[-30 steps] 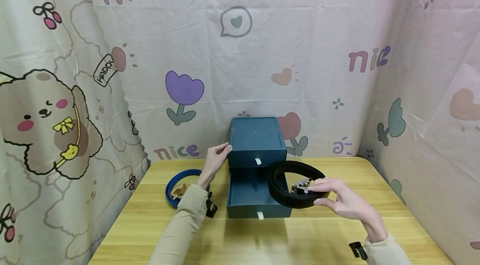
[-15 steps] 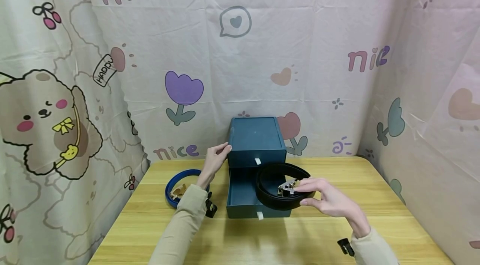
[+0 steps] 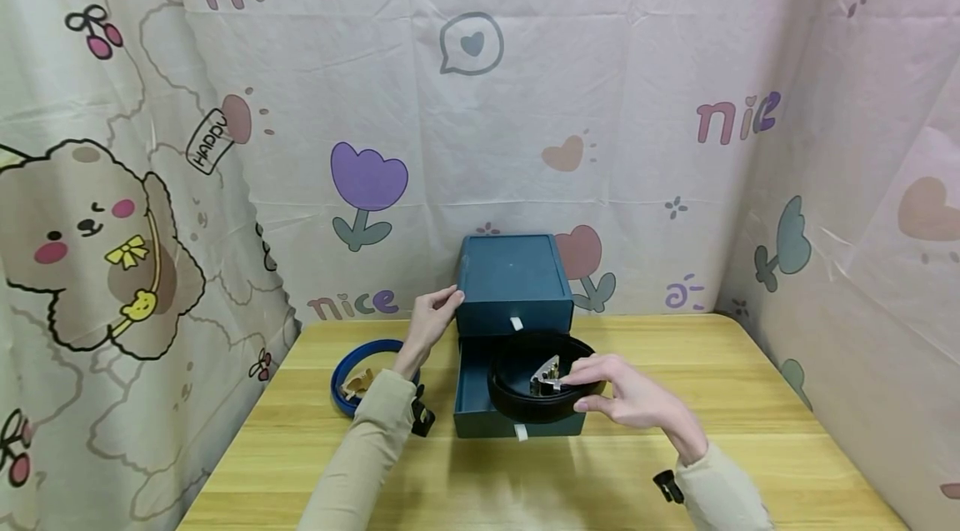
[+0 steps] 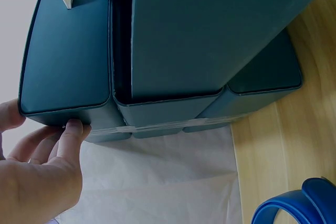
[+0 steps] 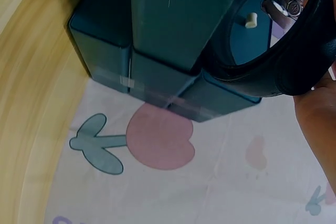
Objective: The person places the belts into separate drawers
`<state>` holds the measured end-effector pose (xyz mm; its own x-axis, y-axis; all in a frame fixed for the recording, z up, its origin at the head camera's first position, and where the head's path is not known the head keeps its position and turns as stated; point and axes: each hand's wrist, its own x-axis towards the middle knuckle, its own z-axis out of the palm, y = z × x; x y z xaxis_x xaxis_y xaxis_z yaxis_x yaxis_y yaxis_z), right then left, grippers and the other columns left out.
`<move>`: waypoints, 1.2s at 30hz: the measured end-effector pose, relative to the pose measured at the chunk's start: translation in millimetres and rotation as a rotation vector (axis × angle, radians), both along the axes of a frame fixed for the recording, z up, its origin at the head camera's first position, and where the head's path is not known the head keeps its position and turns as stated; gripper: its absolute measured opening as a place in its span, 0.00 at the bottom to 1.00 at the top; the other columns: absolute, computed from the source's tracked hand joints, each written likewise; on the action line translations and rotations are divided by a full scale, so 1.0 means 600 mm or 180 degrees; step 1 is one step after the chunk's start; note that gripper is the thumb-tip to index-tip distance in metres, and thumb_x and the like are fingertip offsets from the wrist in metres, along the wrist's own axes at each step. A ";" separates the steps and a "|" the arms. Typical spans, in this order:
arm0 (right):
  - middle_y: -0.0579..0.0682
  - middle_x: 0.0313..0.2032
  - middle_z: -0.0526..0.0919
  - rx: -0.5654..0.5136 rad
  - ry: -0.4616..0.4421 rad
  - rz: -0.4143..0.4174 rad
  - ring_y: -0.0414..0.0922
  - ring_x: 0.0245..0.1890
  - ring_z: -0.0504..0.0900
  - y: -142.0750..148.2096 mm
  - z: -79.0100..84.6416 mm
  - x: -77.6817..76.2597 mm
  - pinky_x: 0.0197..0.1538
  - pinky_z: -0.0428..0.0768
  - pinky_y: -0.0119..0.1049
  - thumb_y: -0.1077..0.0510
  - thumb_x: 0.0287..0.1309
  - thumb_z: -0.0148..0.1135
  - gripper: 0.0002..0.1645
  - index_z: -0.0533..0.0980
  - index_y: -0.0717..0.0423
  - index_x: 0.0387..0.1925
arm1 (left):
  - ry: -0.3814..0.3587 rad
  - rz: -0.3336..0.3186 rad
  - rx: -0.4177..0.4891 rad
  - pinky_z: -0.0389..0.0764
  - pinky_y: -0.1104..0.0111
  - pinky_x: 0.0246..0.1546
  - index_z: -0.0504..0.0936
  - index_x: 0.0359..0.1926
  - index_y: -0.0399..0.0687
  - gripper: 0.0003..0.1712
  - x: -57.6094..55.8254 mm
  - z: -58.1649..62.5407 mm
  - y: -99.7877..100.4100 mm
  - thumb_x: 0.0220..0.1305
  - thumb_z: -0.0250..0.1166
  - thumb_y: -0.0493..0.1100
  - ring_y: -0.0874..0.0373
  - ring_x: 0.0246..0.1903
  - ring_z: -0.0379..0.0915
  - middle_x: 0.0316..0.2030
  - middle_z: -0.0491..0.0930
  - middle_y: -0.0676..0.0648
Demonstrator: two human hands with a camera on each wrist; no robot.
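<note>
Printed cloth (image 3: 472,139) hangs behind the wooden table (image 3: 750,398). At its fingertips the left hand (image 3: 429,324) holds the upper side edge of the drawer box (image 3: 513,264); the wrist views add a bottom tier (image 4: 270,69), which the head view hides beneath the pulled-out drawer (image 3: 487,425). Pinched in the right hand (image 3: 626,393), the coiled black belt (image 3: 536,409) is over that drawer; whether they touch I can't tell. Beside the left forearm lies a blue belt (image 3: 337,379), its gold buckle (image 3: 357,383) visible only from the head.
</note>
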<state>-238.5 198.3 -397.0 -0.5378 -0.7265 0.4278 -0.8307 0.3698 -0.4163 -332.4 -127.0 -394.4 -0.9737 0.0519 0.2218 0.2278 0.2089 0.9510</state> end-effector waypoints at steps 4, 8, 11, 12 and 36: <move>0.45 0.35 0.85 -0.0041 -0.0043 0.0201 0.34 0.38 0.75 -0.013 -0.005 -0.012 0.45 0.80 0.33 0.66 0.58 0.69 0.17 0.85 0.59 0.50 | 0.0007 0.0001 -0.0013 0.71 0.48 0.69 0.72 0.68 0.34 0.28 -0.003 -0.004 -0.002 0.75 0.58 0.46 0.40 0.67 0.70 0.70 0.70 0.36; 0.46 0.33 0.83 -0.0050 -0.0098 0.0275 0.33 0.36 0.73 -0.026 -0.004 -0.020 0.43 0.78 0.30 0.67 0.57 0.68 0.16 0.85 0.59 0.49 | -0.0005 0.0012 0.0015 0.72 0.49 0.69 0.73 0.68 0.34 0.28 -0.001 -0.001 -0.003 0.75 0.58 0.46 0.41 0.67 0.70 0.70 0.70 0.36; 0.47 0.32 0.81 -0.0050 -0.0153 0.0311 0.33 0.35 0.71 -0.036 -0.003 -0.023 0.42 0.76 0.28 0.67 0.58 0.68 0.16 0.85 0.59 0.49 | -0.0007 0.0041 0.0022 0.72 0.49 0.69 0.73 0.68 0.34 0.27 0.000 0.002 -0.003 0.75 0.59 0.46 0.41 0.67 0.71 0.70 0.70 0.37; 0.47 0.32 0.81 -0.0043 -0.0167 0.0316 0.33 0.35 0.71 -0.039 -0.003 -0.024 0.42 0.76 0.28 0.66 0.58 0.68 0.16 0.85 0.59 0.49 | -0.0016 0.0051 0.0026 0.72 0.49 0.69 0.73 0.68 0.34 0.27 0.000 0.002 -0.003 0.75 0.59 0.46 0.41 0.67 0.71 0.70 0.70 0.37; 0.51 0.41 0.87 -0.0027 -0.0454 -0.0079 0.37 0.40 0.78 -0.058 -0.040 -0.067 0.48 0.82 0.35 0.62 0.63 0.66 0.18 0.83 0.62 0.54 | -0.0023 -0.0005 0.0017 0.72 0.49 0.69 0.72 0.69 0.35 0.28 -0.002 -0.002 -0.002 0.75 0.58 0.46 0.40 0.68 0.70 0.69 0.71 0.35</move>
<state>-278.8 163.4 -420.7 -0.6112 -0.7090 0.3518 -0.7536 0.3854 -0.5325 -333.7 -128.4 -395.9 -0.9752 0.0522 0.2149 0.2211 0.2036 0.9538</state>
